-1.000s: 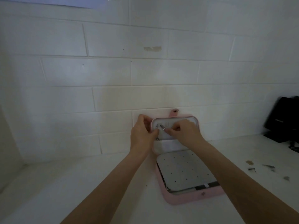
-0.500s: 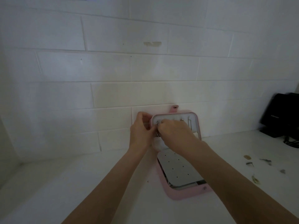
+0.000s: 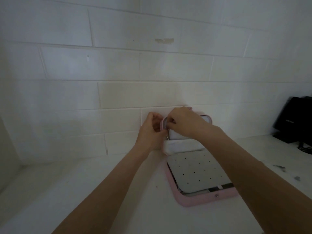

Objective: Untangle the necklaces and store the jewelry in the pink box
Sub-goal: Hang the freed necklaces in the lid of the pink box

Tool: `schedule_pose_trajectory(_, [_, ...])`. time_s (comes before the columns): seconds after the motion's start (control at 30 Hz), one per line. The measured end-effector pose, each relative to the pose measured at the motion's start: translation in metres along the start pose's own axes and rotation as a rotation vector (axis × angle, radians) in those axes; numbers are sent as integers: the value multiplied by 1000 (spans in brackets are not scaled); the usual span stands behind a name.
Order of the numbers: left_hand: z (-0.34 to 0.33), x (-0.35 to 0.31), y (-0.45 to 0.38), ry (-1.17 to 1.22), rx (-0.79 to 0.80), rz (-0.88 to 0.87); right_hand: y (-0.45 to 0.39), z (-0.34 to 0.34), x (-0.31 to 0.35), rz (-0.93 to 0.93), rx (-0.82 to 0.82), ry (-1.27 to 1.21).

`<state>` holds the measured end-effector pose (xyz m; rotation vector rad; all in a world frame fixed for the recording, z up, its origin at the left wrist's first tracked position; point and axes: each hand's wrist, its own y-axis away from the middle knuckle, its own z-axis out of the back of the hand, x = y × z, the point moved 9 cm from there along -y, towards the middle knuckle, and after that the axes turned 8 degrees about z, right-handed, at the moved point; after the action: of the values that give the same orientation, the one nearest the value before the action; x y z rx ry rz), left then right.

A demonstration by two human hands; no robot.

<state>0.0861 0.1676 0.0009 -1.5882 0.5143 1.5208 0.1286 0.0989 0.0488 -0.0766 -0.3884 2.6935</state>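
The open box [image 3: 200, 199] lies at lower centre-right of the frame, its raised lid [image 3: 206, 118] against the wall [image 3: 118, 73] behind. Both hands meet at the lid's upper left corner, left hand [image 3: 150, 132] left of right hand [image 3: 184, 122]. A bag [image 3: 293, 119] sits at the right edge.

Dim, soft light; blurred, distorted right edge.

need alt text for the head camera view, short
Two hands, left and right, work at the top left corner of the upright lid of an open pink box against a white brick wall, pinching something small there. A thin chain hangs just below the fingers.
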Motion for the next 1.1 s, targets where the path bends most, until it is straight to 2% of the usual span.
schedule_pose_trajectory(0.07, [-3, -2, 1, 2, 19, -7, 2, 7, 1, -20, -96, -20])
schedule_pose_trajectory(0.2, [-3, -2, -1, -15, 0, 1, 4, 9, 0, -24, -149, -69])
schedule_pose_trajectory(0.4, [1, -6, -4, -73, -141, -53, 8, 13, -10, -14, -235, -238])
schedule_pose_trajectory(0.57, [0, -1, -7, -19, -120, -14, 17, 20, -35, -112, -386, -303])
schedule_pose_trajectory(0.77, [-1, 1, -6, 79, -75, 15, 26, 17, -45, -183, -481, -260])
schedule_pose_trajectory(1.0, [0, 2, -7, 90, -77, 17, 28, 11, -42, -247, -463, -97])
schedule_pose_trajectory(1.1, [0, 2, -8, 78, -81, 16, 31, 2, -48, -297, -485, -144])
